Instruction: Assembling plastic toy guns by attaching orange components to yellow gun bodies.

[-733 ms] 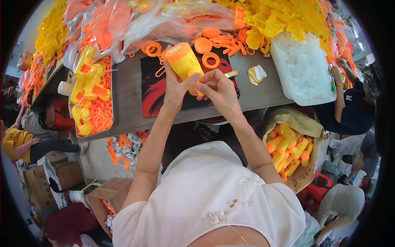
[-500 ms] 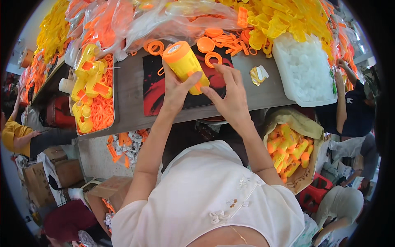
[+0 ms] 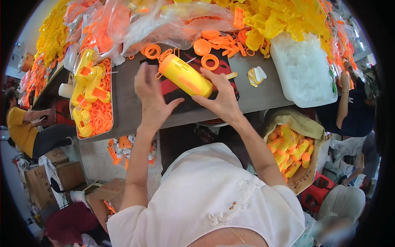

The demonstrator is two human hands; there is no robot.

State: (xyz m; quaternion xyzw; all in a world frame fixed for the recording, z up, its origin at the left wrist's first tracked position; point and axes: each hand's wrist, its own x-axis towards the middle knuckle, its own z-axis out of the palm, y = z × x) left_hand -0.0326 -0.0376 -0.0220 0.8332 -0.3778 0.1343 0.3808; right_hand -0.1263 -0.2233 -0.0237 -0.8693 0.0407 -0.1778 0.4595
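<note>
A yellow plastic cylinder (image 3: 185, 75) with an orange rim and an orange patch lies tilted above a black and red mat (image 3: 225, 66). My right hand (image 3: 221, 96) grips its lower right end between thumb and fingers. To the left of the cylinder, my left hand (image 3: 154, 94) is off it, thumb spread and fingers blurred by motion, with nothing seen in it. Orange loops (image 3: 165, 54) lie just beyond the cylinder's rim. An orange ring (image 3: 210, 61) and an orange disc (image 3: 202, 47) rest on the table past my right fingers.
On the left stands a tray (image 3: 112, 119) with yellow bodies and orange strips. To the right are white labels (image 3: 258, 75) and a white bin (image 3: 288, 92) of translucent pieces. Below it, a sack (image 3: 314, 123) holds yellow-orange cylinders. Plastic bags (image 3: 152, 26) line the back. Other people work on both sides.
My left hand has let go of the cylinder and moved left. The cylinder has tipped closer to horizontal, and my right hand has closed on its lower end.
</note>
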